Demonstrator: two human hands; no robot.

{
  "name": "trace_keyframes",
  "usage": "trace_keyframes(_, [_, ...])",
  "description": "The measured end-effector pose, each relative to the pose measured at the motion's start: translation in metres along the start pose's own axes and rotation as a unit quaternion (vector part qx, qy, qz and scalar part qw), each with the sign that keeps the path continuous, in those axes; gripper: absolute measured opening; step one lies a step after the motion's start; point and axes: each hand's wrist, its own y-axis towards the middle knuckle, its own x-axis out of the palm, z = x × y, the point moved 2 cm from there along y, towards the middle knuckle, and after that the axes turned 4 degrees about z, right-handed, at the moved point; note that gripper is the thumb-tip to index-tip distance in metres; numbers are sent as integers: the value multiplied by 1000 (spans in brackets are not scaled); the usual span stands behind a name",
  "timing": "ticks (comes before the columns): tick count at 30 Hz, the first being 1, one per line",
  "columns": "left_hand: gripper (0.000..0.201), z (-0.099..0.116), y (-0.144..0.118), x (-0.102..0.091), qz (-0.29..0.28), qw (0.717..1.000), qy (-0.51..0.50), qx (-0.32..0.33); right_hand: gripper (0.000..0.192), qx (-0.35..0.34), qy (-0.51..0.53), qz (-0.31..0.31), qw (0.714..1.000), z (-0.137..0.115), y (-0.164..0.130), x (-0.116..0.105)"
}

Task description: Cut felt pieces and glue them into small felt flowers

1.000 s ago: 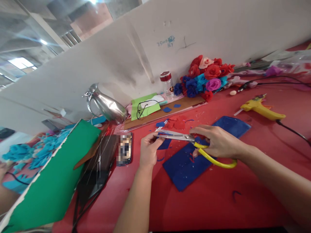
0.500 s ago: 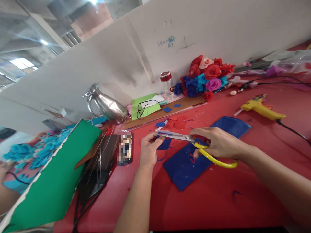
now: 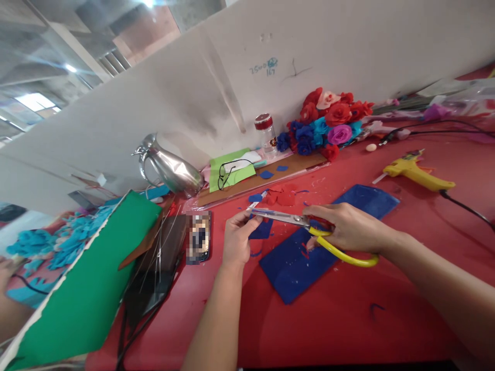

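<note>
Scissors reach from right hand to left

The right hand (image 3: 342, 226) has its grip closed around the yellow handles of the scissors (image 3: 284, 218), with one handle loop sticking out below the palm. The blades point left and reach the other hand's fingertips. There the left hand (image 3: 236, 237) keeps its grip pinched on a small blue piece (image 3: 266, 211), which lies right at the fingertips, along the blade ends (how much of it sits between the blades is hard to tell at this size).

Just below the blades is a blue scrap (image 3: 263, 231). A blue sheet (image 3: 296, 273) lies on the red counter (image 3: 394, 324), partly under the right hand, and a blue packet (image 3: 369, 201) is beyond that hand. Red scraps (image 3: 280, 196) are heaped past the blades. A phone (image 3: 201, 237) rests left of the left hand; a yellow glue gun (image 3: 417, 174) lies well apart, at the far right.
</note>
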Motion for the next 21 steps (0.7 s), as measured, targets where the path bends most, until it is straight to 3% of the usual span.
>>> trace_keyframes(7, [11,1,-1,0,5,1000,-10,-10,26,5,-1,-4,1000,-2,0,1])
trace_keyframes(11, [18,-2,-1,-1,1,999,-14,-42,35,42,-22,2,999,3,1,3])
trace_keyframes(15, [20,-2,0,-1,0,999,-7,-50,45,63,-86,32,994,11,3,4])
trace_keyframes(21, [19,0,-1,1,7,998,-5,-60,46,112,-198,42,973,18,5,8])
